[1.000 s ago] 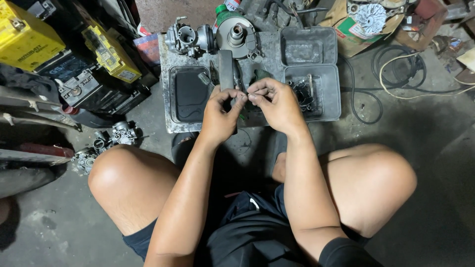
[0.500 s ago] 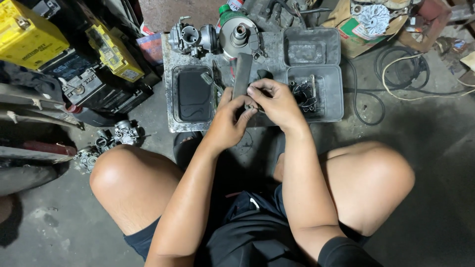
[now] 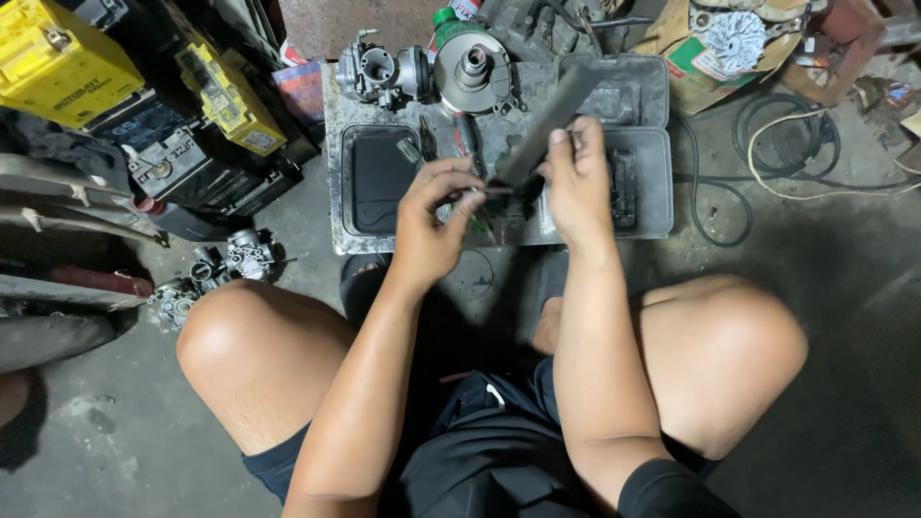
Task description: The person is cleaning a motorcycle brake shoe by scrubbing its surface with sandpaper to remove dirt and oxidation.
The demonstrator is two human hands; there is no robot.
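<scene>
Flat dark bar point(image 3: 545, 127) held above grey tray point(image 3: 652, 182), long axis slanting up-right away from person. Right hand point(image 3: 578, 182) fingers clamp its lower part; left hand point(image 3: 434, 219) pinches thin rod point(image 3: 484, 191) touching bar's lower end.

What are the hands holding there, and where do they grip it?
The right hand grips a long flat dark bar near its lower end. The left hand pinches something small at that same end; what it is cannot be told.
</scene>
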